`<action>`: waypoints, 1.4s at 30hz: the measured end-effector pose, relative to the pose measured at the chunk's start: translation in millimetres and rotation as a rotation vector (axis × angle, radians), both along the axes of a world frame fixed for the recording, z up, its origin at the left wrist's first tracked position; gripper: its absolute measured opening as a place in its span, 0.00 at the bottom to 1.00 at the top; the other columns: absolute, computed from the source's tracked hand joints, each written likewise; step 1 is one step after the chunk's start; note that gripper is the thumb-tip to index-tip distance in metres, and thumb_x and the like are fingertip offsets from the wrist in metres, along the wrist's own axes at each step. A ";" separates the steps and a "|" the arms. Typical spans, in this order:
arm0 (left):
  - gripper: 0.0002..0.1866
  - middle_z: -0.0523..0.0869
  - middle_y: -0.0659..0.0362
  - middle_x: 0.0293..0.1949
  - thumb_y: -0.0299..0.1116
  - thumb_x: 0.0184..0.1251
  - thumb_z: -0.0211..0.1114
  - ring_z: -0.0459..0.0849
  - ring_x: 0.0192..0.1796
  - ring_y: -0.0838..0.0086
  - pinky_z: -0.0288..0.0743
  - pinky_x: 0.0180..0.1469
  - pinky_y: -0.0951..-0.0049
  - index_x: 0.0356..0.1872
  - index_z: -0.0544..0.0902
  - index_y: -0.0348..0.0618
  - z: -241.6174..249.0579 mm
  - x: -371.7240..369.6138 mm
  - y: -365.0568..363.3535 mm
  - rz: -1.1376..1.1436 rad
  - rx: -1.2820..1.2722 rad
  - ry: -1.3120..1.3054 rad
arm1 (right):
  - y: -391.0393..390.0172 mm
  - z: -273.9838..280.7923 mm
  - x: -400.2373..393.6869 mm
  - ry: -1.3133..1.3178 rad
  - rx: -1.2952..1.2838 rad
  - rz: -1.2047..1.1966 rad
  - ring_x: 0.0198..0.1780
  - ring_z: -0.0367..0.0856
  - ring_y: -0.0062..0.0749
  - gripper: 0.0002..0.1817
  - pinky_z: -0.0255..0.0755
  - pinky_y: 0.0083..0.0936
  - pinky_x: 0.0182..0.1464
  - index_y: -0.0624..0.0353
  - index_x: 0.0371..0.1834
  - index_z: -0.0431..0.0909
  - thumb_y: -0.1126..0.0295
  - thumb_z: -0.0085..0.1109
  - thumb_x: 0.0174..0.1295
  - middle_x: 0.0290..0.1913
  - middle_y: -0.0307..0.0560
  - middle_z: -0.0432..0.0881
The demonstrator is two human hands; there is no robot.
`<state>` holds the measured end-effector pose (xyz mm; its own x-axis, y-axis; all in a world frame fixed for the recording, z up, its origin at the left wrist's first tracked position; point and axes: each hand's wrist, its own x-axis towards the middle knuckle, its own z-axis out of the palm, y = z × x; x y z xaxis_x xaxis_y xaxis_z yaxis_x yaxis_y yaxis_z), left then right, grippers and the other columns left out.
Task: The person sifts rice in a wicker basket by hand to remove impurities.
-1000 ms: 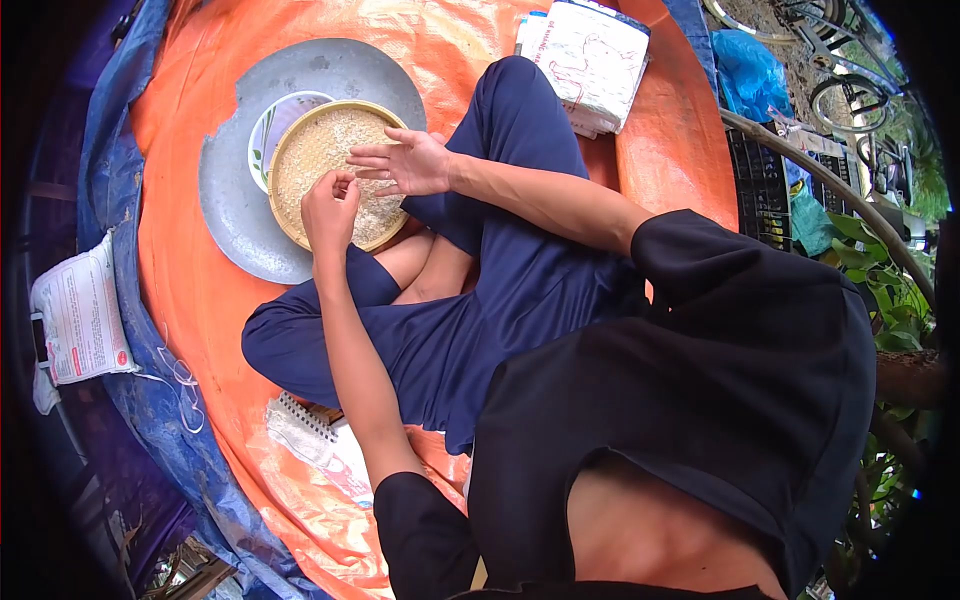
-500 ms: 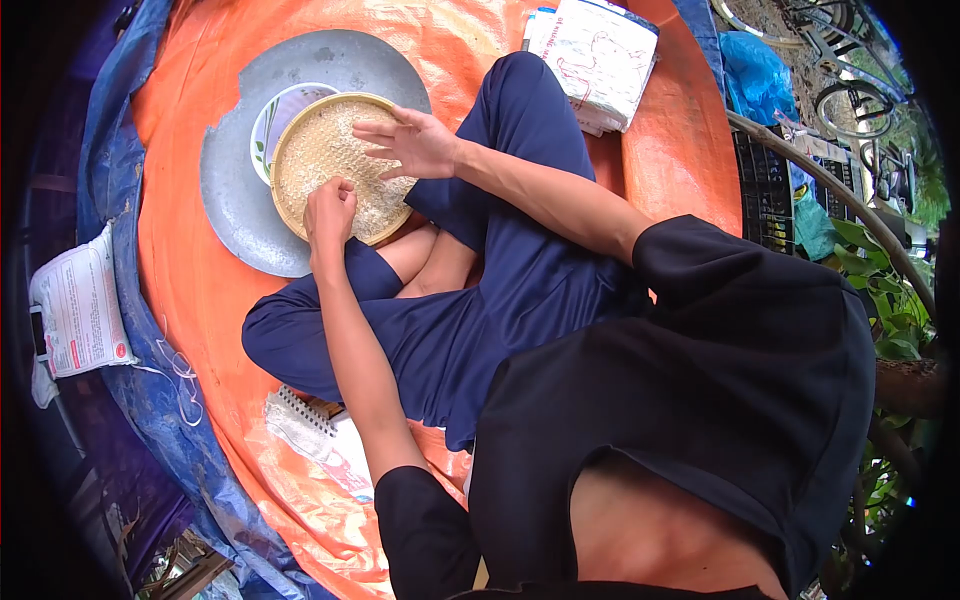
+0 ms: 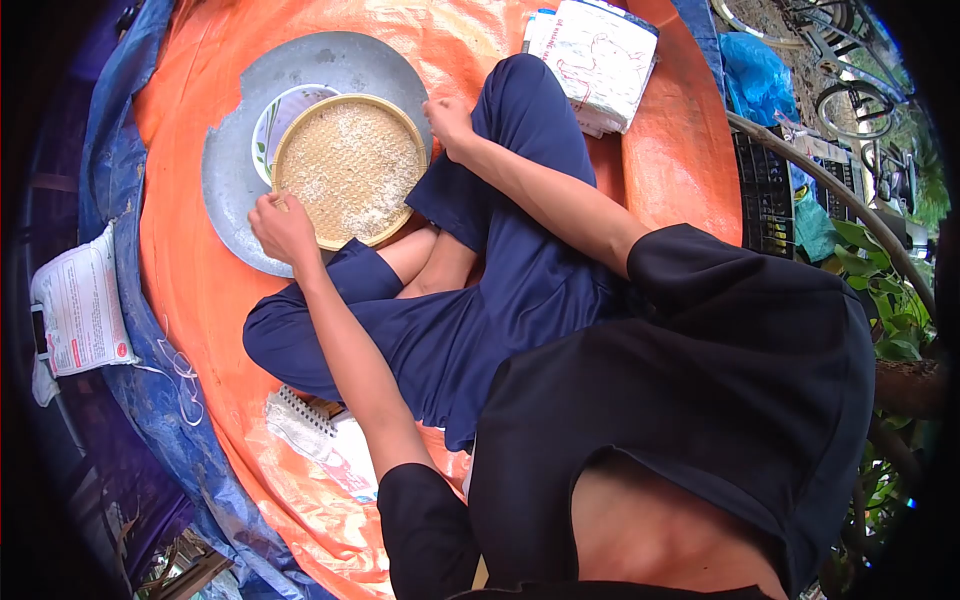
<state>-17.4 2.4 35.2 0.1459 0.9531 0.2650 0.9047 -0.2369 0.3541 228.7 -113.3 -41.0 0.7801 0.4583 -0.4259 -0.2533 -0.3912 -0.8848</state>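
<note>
A round woven bamboo tray point(image 3: 345, 165), scattered with pale rice-like grains, rests in front of my crossed legs. Under its left side shows a white dish point(image 3: 264, 140) with green leaf print. Both sit over a large grey round metal sheet point(image 3: 232, 195) with a broken edge. My left hand point(image 3: 285, 230) is at the tray's lower-left rim, fingers curled in. On the opposite side, beside the right rim and close to my knee, my right hand point(image 3: 448, 122) is closed with its fingers bent. What either hand holds, if anything, is hidden.
An orange tarp point(image 3: 190, 290) lies beneath me, edged by a blue tarp point(image 3: 105, 170). Printed white packs point(image 3: 600, 60) lie at the upper right, and a spiral notebook point(image 3: 310, 410) is beside my left thigh. A white printed bag point(image 3: 85, 305) stands far left, a black crate point(image 3: 765, 195) right.
My left hand has moved left from over the tray to its rim. My right hand, spread above the grains before, has drawn right and curled beside the rim. The tray stays in place.
</note>
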 end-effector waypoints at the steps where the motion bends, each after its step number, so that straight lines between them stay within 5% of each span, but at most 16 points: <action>1: 0.16 0.83 0.49 0.50 0.43 0.61 0.63 0.84 0.47 0.53 0.77 0.46 0.55 0.43 0.83 0.42 1.0 -2.0 2.0 0.076 -0.058 0.031 | -3.6 6.6 -5.3 -0.113 -0.106 0.081 0.44 0.86 0.39 0.18 0.77 0.32 0.47 0.64 0.42 0.84 0.61 0.52 0.59 0.40 0.53 0.87; 3: 0.19 0.80 0.47 0.55 0.45 0.62 0.62 0.82 0.51 0.51 0.76 0.48 0.53 0.46 0.81 0.40 3.1 -9.6 6.4 0.224 -0.175 0.100 | -5.7 14.3 -10.3 -0.188 -0.165 0.253 0.46 0.85 0.47 0.18 0.76 0.35 0.51 0.63 0.40 0.85 0.62 0.52 0.56 0.41 0.61 0.86; 7: 0.25 0.84 0.40 0.48 0.49 0.65 0.59 0.83 0.52 0.46 0.75 0.52 0.51 0.48 0.82 0.34 -37.8 -38.1 32.8 0.097 -0.733 0.081 | -7.4 5.8 -12.1 -0.409 -0.232 0.495 0.49 0.83 0.57 0.19 0.74 0.43 0.54 0.66 0.45 0.83 0.65 0.51 0.56 0.42 0.68 0.83; 12: 0.22 0.85 0.39 0.46 0.45 0.70 0.53 0.83 0.51 0.44 0.75 0.52 0.51 0.49 0.82 0.34 -14.4 -23.9 13.5 0.102 -0.496 0.118 | -9.8 9.1 -12.1 -0.390 -0.042 0.511 0.47 0.84 0.53 0.20 0.75 0.41 0.52 0.68 0.53 0.78 0.69 0.52 0.59 0.42 0.64 0.84; 15: 0.21 0.85 0.39 0.45 0.43 0.72 0.51 0.83 0.50 0.44 0.75 0.52 0.51 0.47 0.82 0.33 2.6 -21.6 13.6 0.131 -0.361 0.022 | 2.0 1.8 -12.2 -0.080 0.344 0.439 0.41 0.84 0.38 0.20 0.78 0.35 0.47 0.65 0.57 0.76 0.68 0.55 0.63 0.41 0.53 0.85; 18: 0.21 0.85 0.39 0.44 0.43 0.73 0.50 0.83 0.49 0.43 0.74 0.51 0.50 0.45 0.82 0.33 2.4 -32.1 19.3 0.142 -0.289 -0.084 | 1.3 17.2 -11.7 0.180 0.428 0.450 0.36 0.80 0.23 0.22 0.79 0.26 0.41 0.63 0.60 0.74 0.64 0.57 0.67 0.39 0.42 0.82; 23: 0.22 0.85 0.38 0.41 0.44 0.73 0.50 0.82 0.48 0.42 0.73 0.50 0.50 0.41 0.82 0.32 -21.8 -24.7 22.2 0.055 -0.298 -0.203 | 1.1 25.4 7.4 0.257 0.460 0.348 0.34 0.79 0.21 0.22 0.79 0.22 0.36 0.63 0.63 0.71 0.64 0.55 0.68 0.37 0.40 0.80; 25: 0.22 0.85 0.37 0.40 0.44 0.72 0.51 0.82 0.47 0.41 0.72 0.50 0.51 0.39 0.82 0.31 -25.5 -10.4 14.0 -0.065 -0.330 -0.202 | 7.3 23.5 15.1 0.367 0.590 0.118 0.34 0.80 0.22 0.21 0.79 0.23 0.36 0.63 0.62 0.71 0.66 0.53 0.69 0.38 0.41 0.81; 30: 0.22 0.85 0.38 0.40 0.43 0.71 0.52 0.82 0.46 0.42 0.73 0.50 0.53 0.40 0.84 0.31 -33.2 -26.7 30.8 0.020 -0.400 -0.275 | -5.7 30.7 3.4 0.135 0.411 0.369 0.36 0.79 0.21 0.18 0.77 0.25 0.37 0.61 0.59 0.74 0.65 0.52 0.70 0.40 0.39 0.81; 34: 0.21 0.86 0.39 0.40 0.43 0.70 0.52 0.83 0.47 0.43 0.73 0.50 0.53 0.41 0.84 0.32 -68.9 -29.1 32.5 -0.040 -0.490 -0.266 | 5.4 24.5 11.0 0.135 0.504 0.239 0.34 0.78 0.20 0.17 0.76 0.24 0.36 0.61 0.57 0.77 0.63 0.54 0.70 0.37 0.38 0.81; 37: 0.20 0.87 0.45 0.28 0.42 0.69 0.54 0.87 0.32 0.53 0.78 0.39 0.59 0.35 0.85 0.32 -25.0 1.7 -2.6 -0.087 -0.670 -0.308 | -1.2 27.8 22.4 0.227 0.515 0.028 0.36 0.79 0.20 0.16 0.75 0.22 0.36 0.63 0.54 0.77 0.64 0.51 0.72 0.38 0.39 0.81; 42: 0.21 0.86 0.48 0.23 0.41 0.69 0.54 0.87 0.24 0.62 0.79 0.30 0.65 0.32 0.84 0.29 -49.6 -21.3 26.5 -0.036 -0.596 -0.296 | -1.1 25.1 8.5 0.175 0.491 0.201 0.38 0.79 0.22 0.17 0.75 0.23 0.37 0.63 0.55 0.77 0.63 0.51 0.73 0.40 0.38 0.81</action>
